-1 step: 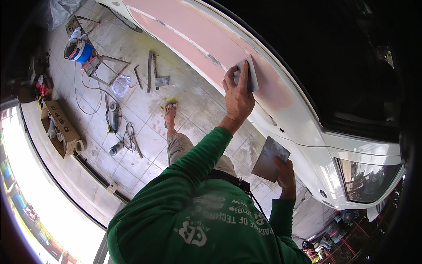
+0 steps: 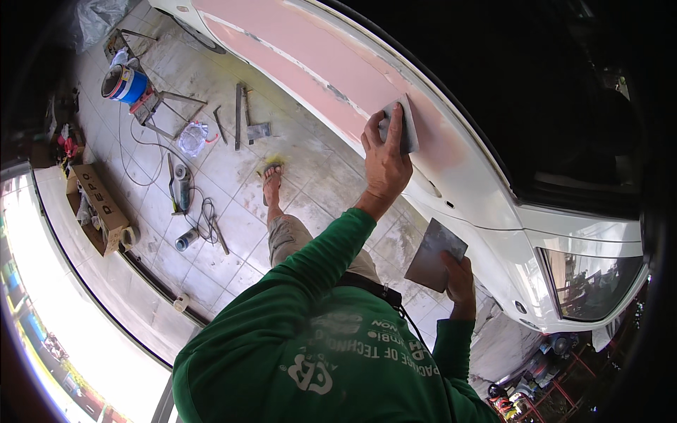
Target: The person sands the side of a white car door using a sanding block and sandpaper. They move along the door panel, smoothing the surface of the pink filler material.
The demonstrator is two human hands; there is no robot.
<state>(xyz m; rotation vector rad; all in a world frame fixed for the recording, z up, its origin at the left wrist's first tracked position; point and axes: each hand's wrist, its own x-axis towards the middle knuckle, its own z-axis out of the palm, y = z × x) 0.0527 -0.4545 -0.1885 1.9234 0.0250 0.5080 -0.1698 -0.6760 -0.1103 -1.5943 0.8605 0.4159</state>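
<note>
1. Left hand (image 2: 386, 166), right of upper centre: grips a thin grey rectangular spreader (image 2: 406, 127) against the pink-coated white car panel (image 2: 324, 53), slightly lower than before.
2. Right hand (image 2: 460, 285), lower right: pinches a dark-grey rectangular plate (image 2: 431, 261), almost unmoved.

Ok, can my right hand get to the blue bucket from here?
Probably not as things stand: your right hand holds a flat grey plate, and the blue bucket sits well off to your left across the tiled floor, likely too far without stepping over.
</note>
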